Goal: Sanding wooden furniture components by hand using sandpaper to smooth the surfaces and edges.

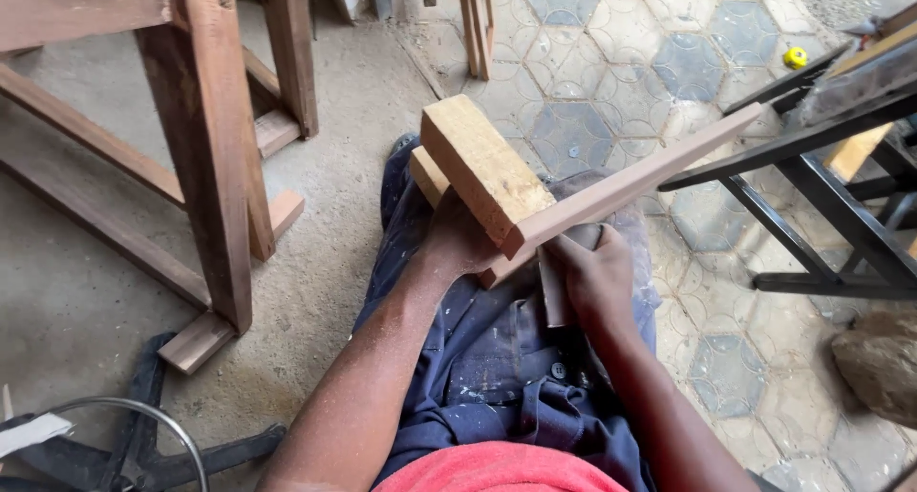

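Note:
I sit with a joined wooden piece on my lap: a thick pale block (482, 164) with a thin reddish board (635, 180) running off to the right. My left hand (457, 236) grips the block from underneath at its near end. My right hand (594, 274) sits just below the joint, closed on a folded sheet of sandpaper (554, 291) pressed against the wood. My dark blue trousers (497, 358) lie under both hands.
A wooden frame with slanted legs (215, 158) stands at left on the concrete floor. A black metal stand (831, 196) is at right over the patterned tiles. A rock (879, 363) lies at lower right, a yellow tape measure (795, 57) farther off.

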